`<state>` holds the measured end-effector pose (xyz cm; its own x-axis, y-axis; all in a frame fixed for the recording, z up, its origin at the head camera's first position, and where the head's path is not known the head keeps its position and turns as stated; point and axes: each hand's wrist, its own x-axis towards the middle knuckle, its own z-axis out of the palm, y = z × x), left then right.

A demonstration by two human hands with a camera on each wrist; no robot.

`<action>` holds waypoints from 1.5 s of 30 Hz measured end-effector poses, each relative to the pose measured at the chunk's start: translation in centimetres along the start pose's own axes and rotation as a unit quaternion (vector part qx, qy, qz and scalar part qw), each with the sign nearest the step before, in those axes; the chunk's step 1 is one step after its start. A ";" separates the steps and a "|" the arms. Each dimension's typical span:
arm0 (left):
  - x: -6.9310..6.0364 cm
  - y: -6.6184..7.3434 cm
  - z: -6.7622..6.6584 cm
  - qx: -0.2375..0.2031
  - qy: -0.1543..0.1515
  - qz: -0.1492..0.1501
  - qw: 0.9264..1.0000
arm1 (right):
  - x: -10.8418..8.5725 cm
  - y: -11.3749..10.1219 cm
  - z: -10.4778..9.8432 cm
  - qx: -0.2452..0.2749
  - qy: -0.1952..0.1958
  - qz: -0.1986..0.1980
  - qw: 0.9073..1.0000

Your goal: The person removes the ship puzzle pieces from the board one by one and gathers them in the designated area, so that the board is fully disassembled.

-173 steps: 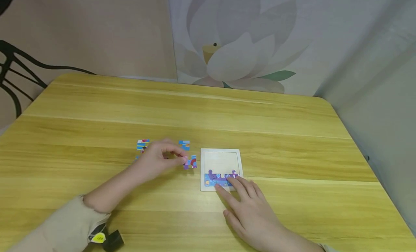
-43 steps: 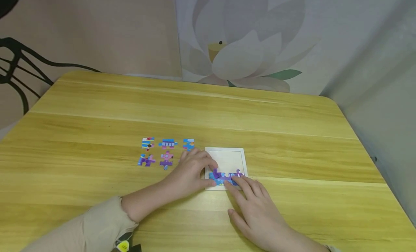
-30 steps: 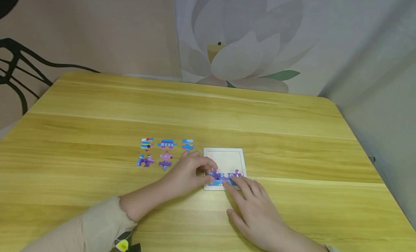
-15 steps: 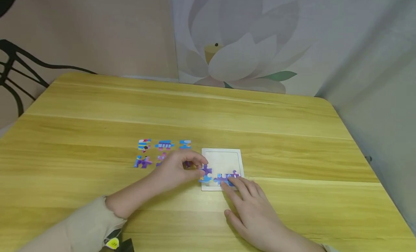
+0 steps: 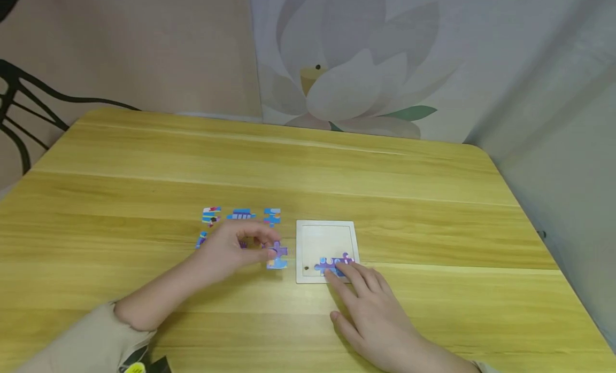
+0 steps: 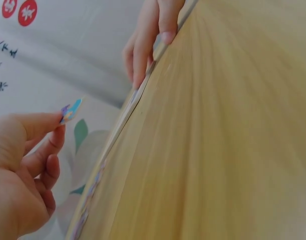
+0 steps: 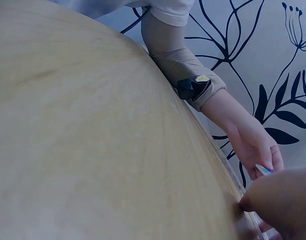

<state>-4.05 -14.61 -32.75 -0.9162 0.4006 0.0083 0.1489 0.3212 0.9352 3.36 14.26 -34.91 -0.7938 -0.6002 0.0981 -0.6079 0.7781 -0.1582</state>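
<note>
My left hand (image 5: pixel 236 250) pinches a blue-and-purple jigsaw piece (image 5: pixel 277 263) between thumb and fingers, just left of the white puzzle tray (image 5: pixel 325 223). In the left wrist view this puzzle piece (image 6: pixel 72 111) is raised above the table. My right hand (image 5: pixel 372 309) rests its fingertips on joined purple-and-blue puzzle pieces (image 5: pixel 328 265) along the tray's lower edge, and its fingers partly cover them. The tray's lower left corner shows bare board with a small dark spot.
Several loose puzzle pieces lie left of the tray, among them a striped piece (image 5: pixel 210 216), a blue-and-purple piece (image 5: pixel 241 214) and a blue-and-orange piece (image 5: pixel 272 216). My left hand hides part of the lower row. A dark chair (image 5: pixel 19 90) stands beyond the table's left side.
My left hand has taken the corner piece out of the tray's lower left and carried it left, past the tray's edge. My right hand has stayed on the joined pieces.
</note>
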 end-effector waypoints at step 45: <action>-5.3 -4.3 -8.4 0.087 -0.035 0.004 0.996 | 0.0 0.0 0.1 -0.002 0.008 -0.009 1.000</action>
<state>-2.96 -25.35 -33.80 -0.8878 0.4600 -0.0142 0.2239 0.4588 0.8598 3.31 14.25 -34.97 -0.7832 -0.6108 0.1164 -0.6217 0.7682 -0.1528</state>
